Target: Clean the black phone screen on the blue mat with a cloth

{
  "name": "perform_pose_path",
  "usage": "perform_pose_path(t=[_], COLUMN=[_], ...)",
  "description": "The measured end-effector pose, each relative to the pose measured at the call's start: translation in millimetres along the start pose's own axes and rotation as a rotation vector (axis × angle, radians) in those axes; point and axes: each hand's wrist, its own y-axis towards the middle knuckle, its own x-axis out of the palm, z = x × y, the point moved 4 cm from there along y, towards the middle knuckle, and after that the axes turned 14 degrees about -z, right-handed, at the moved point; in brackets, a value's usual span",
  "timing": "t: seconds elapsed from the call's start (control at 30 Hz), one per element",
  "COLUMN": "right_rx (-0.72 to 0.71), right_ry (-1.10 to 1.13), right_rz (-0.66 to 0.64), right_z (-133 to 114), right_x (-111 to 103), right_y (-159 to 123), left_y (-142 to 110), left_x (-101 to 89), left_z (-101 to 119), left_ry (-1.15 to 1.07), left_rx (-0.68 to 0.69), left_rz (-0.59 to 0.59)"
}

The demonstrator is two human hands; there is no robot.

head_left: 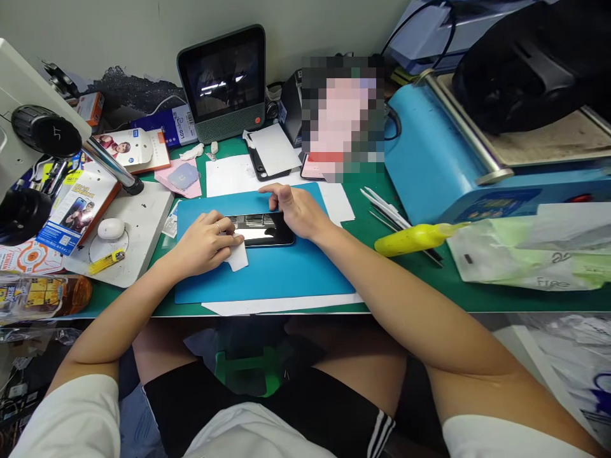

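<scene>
A black smartphone (270, 236) lies flat with its glossy screen up on a blue mat (286, 277). My left hand (206, 243), a ring on one finger, rests over the phone's left end. Its fingers are closed on a small white wipe (238, 257) that hangs past the phone's near edge. Above the phone's far right corner is my right hand (298, 208), its index finger stretched to the left and its thumb raised. Nothing shows in that hand; whether it touches the phone I cannot tell.
Behind the mat stand a smart display (222, 83) and a second phone with a white card (274, 149). To the right are a yellow bottle (413, 240), tweezer-like tools (384, 207) and a blue machine (429, 146). A microscope stand (112, 162) and boxes (79, 213) crowd the left.
</scene>
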Motion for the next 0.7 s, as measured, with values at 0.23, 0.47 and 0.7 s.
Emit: perform_pose_path(t=[0.23,0.47,0.7], right_rx=[-0.006,-0.026,-0.024], right_ry=[-0.009,-0.03,0.003], right_rz=[0.001,0.021,0.03], right_z=[-3,-2,0], right_x=[0,1,0], right_y=[0,4,6], left_y=[3,10,14], left_x=[1.8,4.1,2.9], left_z=[2,7,8], left_ry=[0.013,0.008,-0.007], left_rx=[-0.005,0.01,0.005], left_rz=[-0.009,-0.03,-0.068])
